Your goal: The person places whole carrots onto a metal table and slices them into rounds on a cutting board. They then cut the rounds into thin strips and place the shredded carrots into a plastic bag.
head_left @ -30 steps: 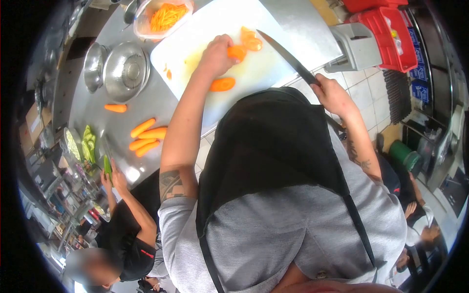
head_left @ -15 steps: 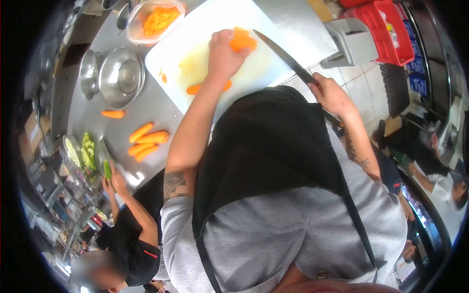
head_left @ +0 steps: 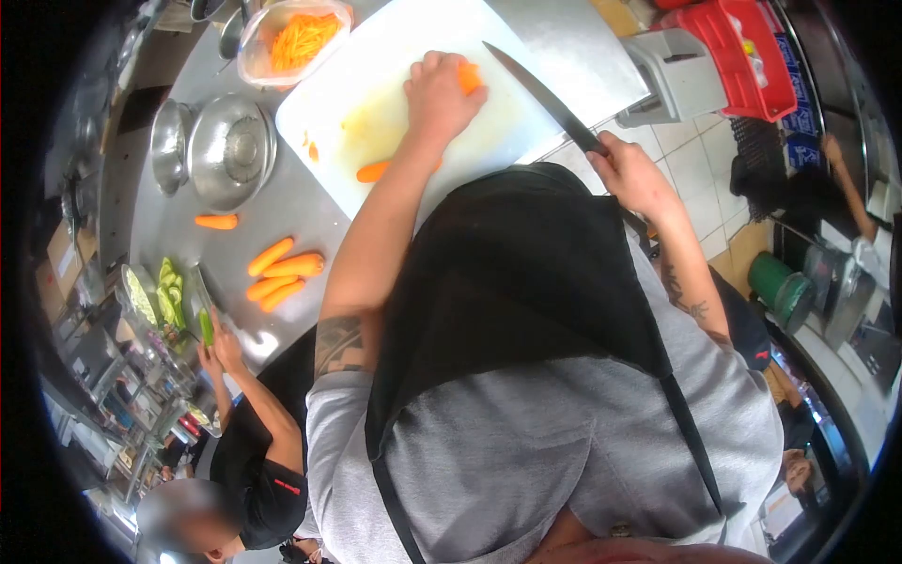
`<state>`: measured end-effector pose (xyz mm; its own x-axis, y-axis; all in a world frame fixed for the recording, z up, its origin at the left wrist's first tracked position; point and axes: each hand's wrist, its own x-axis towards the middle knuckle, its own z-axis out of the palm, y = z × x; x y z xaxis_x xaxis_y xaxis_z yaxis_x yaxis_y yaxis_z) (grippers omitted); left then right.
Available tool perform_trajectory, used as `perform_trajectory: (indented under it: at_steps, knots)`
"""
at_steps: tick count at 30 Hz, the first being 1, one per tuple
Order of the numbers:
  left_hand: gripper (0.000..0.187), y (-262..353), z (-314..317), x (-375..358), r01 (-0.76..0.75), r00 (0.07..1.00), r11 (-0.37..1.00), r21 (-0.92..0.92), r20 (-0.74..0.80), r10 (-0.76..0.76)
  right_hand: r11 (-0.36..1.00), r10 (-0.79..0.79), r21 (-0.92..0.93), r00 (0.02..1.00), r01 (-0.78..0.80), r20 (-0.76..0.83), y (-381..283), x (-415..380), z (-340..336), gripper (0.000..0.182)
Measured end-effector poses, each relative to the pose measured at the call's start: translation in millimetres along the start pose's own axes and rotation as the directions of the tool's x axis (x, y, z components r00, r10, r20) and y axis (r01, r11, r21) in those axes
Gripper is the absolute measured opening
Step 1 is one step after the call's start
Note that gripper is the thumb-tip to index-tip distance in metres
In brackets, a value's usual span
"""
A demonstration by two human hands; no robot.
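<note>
My left hand (head_left: 442, 99) lies on the white cutting board (head_left: 376, 56), its fingers curled over a stack of carrot slices (head_left: 469, 77). Most of the stack is hidden under the hand. In my right hand (head_left: 639, 174) is the handle of a large kitchen knife (head_left: 540, 92). The blade angles up and left over the board's right side, its tip near the slices but apart from them. A piece of carrot (head_left: 373, 172) lies on the board, partly covered by my left forearm. Small orange scraps (head_left: 313, 150) are near the board's left edge.
Beyond the board stands a lined container of shredded carrot (head_left: 305, 42). Metal bowls (head_left: 228, 155) and several whole carrots (head_left: 287, 266) sit on the steel table at left. A co-worker's hands (head_left: 221, 352) hold a green vegetable. A grey bin (head_left: 672, 75) and red crate (head_left: 752, 56) stand right.
My left hand has moved slightly right and covers more of the carrot slices. The knife has shifted slightly up and left. People at the far right have moved.
</note>
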<state>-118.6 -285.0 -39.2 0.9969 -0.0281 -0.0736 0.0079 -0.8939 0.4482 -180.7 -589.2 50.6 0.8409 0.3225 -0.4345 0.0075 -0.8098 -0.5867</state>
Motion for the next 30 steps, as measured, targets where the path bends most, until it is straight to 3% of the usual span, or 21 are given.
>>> perform_trajectory:
  at_steps: [2,5,8,11,17,20,23,26,30]
  knots:
    - [0.060,-5.3,-2.8,-3.0,-0.043,0.998,0.999,-0.009,0.039,0.043,1.000,-0.012,-0.001,1.000,0.012,-0.015,-1.1,1.7,2.4,0.022]
    - [0.062,-8.0,-3.8,-13.4,-0.141,0.975,0.990,0.009,-0.169,0.140,0.998,-0.041,-0.046,0.999,0.040,-0.014,-6.3,9.1,3.5,0.018]
    - [0.061,-10.0,-6.1,-21.1,-0.167,0.964,0.986,0.001,-0.210,0.163,0.977,-0.052,-0.210,0.998,0.044,-0.030,-12.5,17.6,11.3,0.020]
    - [0.057,-15.4,-5.8,-24.6,-0.172,0.977,0.985,-0.017,-0.129,0.168,0.941,-0.097,-0.332,0.993,0.069,-0.071,-15.7,19.1,17.9,0.031]
    - [0.050,-22.4,-5.9,-21.5,-0.188,0.975,0.980,-0.060,-0.129,0.179,0.927,-0.070,-0.368,0.997,0.069,0.010,-13.8,9.3,12.7,0.041]
    - [0.042,-16.4,-13.2,-27.6,-0.220,0.943,0.973,-0.075,-0.270,0.193,0.937,-0.063,-0.345,0.998,0.061,0.005,-13.8,5.2,15.2,0.043]
    - [0.033,-15.0,-11.2,-32.1,-0.185,0.962,0.968,-0.170,-0.231,0.143,0.921,-0.005,-0.389,0.998,0.027,0.057,-25.1,8.0,14.5,0.049]
    - [0.026,-11.5,-3.2,-36.3,-0.184,0.961,0.978,-0.095,-0.228,0.158,0.885,0.019,-0.465,0.997,0.016,0.071,-28.2,14.9,23.8,0.050]
    - [0.025,-8.2,-5.5,-33.8,-0.149,0.972,0.986,-0.079,-0.197,0.131,0.830,-0.077,-0.548,0.995,0.103,0.070,-42.6,32.3,29.0,0.034]
